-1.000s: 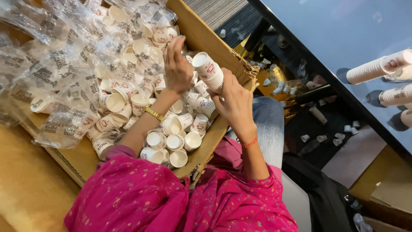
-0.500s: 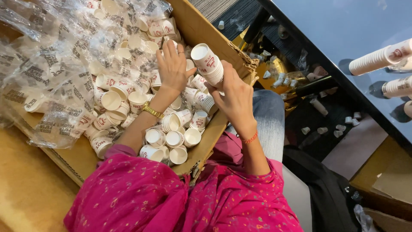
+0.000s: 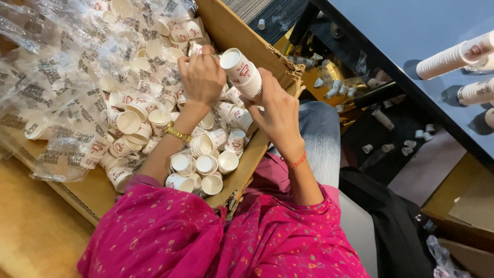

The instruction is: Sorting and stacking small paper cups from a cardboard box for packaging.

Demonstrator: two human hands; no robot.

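Right hand: the right hand [image 3: 278, 110] is being kept closed around a stack of small paper cups [image 3: 242, 72], tilted toward 10 o'clock.
Left hand: the left hand [image 3: 201, 77] is being held half-curled, fingertips at the stack's rim.
Stack position: it is being held above the cardboard box [image 3: 242, 38], loose cups [image 3: 206, 164] lying at 7 o'clock.
Desk: long cup stacks [image 3: 453, 56] are lying on the desk [image 3: 406, 31] at 3 o'clock.

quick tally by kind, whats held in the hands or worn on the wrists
stack of paper cups: 1, held in the right hand
gold bracelet: 1, on the left wrist
red thread band: 1, on the right wrist
total: 3
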